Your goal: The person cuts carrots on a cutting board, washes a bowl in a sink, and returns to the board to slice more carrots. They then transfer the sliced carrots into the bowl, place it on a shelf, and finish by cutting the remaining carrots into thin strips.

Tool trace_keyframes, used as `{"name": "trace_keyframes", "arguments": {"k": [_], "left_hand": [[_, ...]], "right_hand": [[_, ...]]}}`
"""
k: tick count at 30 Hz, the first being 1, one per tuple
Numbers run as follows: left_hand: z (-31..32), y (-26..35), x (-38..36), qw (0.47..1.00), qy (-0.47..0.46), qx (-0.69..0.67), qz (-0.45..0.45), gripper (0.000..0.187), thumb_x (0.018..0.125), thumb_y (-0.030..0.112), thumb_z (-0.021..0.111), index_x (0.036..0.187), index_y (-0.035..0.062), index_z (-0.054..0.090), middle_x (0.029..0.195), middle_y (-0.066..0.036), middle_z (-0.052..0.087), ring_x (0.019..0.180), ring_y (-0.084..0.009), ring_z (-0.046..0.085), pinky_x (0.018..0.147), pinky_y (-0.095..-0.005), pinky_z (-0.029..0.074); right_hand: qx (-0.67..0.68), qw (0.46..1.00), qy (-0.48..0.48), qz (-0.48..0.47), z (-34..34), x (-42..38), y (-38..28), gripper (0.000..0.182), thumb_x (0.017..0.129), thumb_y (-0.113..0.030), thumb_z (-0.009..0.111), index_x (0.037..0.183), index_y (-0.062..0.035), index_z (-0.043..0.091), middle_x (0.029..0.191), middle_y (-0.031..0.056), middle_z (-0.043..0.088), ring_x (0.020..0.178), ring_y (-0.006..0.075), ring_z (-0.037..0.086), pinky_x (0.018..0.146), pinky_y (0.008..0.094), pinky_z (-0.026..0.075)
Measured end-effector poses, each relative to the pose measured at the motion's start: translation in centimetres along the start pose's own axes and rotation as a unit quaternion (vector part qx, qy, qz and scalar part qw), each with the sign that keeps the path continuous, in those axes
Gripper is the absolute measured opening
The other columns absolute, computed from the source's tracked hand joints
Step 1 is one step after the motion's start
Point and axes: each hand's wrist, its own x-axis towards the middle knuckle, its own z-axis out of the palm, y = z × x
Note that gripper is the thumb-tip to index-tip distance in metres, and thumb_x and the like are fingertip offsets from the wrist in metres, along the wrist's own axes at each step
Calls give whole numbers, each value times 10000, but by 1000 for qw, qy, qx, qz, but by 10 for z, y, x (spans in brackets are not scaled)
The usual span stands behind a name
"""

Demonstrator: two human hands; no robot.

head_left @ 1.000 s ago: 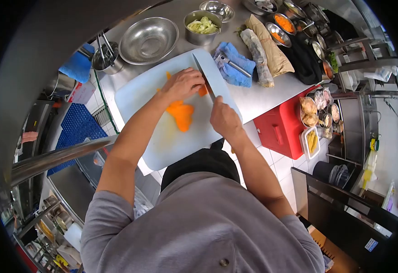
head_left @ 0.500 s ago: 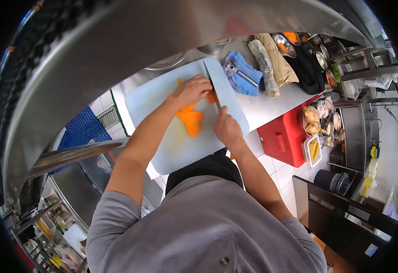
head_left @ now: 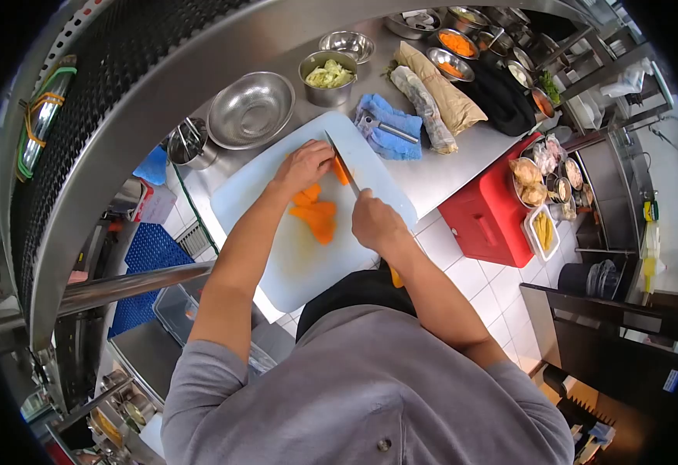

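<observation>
On the pale blue cutting board [head_left: 382,182], my left hand [head_left: 306,167] presses down with curled fingers on an orange carrot piece [head_left: 340,170], part of which is hidden beneath them. My right hand [head_left: 378,223] is wrapped around the handle of a kitchen knife [head_left: 346,164]. Its long blade lies along the right side of the carrot piece, close to my left fingertips. Cut carrot slices [head_left: 319,222] lie in a loose pile on the board, just below my left hand.
Behind the board stand a perforated bowl [head_left: 251,110] and a pot of chopped greens [head_left: 329,76]. A peeler rests on a blue cloth [head_left: 399,144] at the right, beside wrapped packages [head_left: 440,89]. A red container [head_left: 484,231] stands beyond the counter edge. A metal shelf overhangs the counter.
The view has tilted up, bringing the bowls behind the board into sight. Both hands stay at the carrot piece, the knife still beside it.
</observation>
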Motion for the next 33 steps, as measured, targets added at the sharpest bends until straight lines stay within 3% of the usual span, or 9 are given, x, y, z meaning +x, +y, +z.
{"name": "trace_keyframes", "arguments": {"k": [6,12,15,18,22,25,26,31,33], "left_hand": [[-3,0,-2,1000,12,-2,9,169,818,49,664,986,31,660,1054,-87,652,1039,-297,604,897,-400,517],[-3,-9,3,1000,25,-3,10,182,822,57,662,1002,36,668,1039,-91,658,1010,-306,609,904,-409,510],[-5,-8,1,1000,18,-6,17,195,808,44,679,999,7,663,1049,-113,655,1027,-316,611,896,-404,514],[-6,-10,3,1000,6,23,15,170,823,51,672,988,10,668,1046,-113,659,1023,-310,613,892,-403,516],[-5,-12,3,1000,25,-4,13,177,819,56,669,991,12,667,1044,-114,665,1024,-312,613,892,-404,520],[-4,-13,1,1000,12,8,13,182,814,51,671,992,13,667,1042,-110,667,1020,-311,616,894,-403,522],[-5,-14,3,999,4,27,18,184,809,45,673,990,14,666,1040,-108,667,1015,-311,619,893,-402,523],[0,-20,3,999,25,21,10,196,810,52,669,1003,22,666,1036,-103,665,1019,-307,617,893,-400,522],[-3,-18,3,999,31,14,10,203,805,54,670,1006,24,666,1035,-103,665,1021,-307,617,893,-400,522]], "right_hand": [[3,999,26,-35,17,17,-2,249,922,-75,472,1103,96,474,934,309,691,875,414,716,759,434,595],[40,999,-1,14,23,6,-1,233,925,-80,476,1081,93,472,933,316,685,881,428,710,768,453,588],[43,999,18,-13,12,24,-6,257,926,-85,472,1111,92,450,968,339,675,906,441,702,803,473,577],[28,999,-14,0,-6,16,-10,264,921,-80,471,1119,94,444,963,335,678,904,443,702,815,490,571],[50,998,9,29,32,16,-3,243,915,-75,476,1086,98,468,941,308,689,888,434,706,797,481,578],[8,999,43,-26,26,42,-1,248,909,-78,485,1077,103,465,921,300,689,892,430,707,788,467,582],[36,999,0,-13,-1,34,-12,252,904,-84,499,1064,107,463,887,292,690,880,427,710,776,462,586],[21,999,38,-9,25,17,-9,268,907,-99,510,1058,118,465,866,295,690,855,419,714,772,453,588],[71,996,44,-9,25,25,-11,281,905,-94,500,1078,124,458,886,303,691,849,423,713,765,450,590]]}}
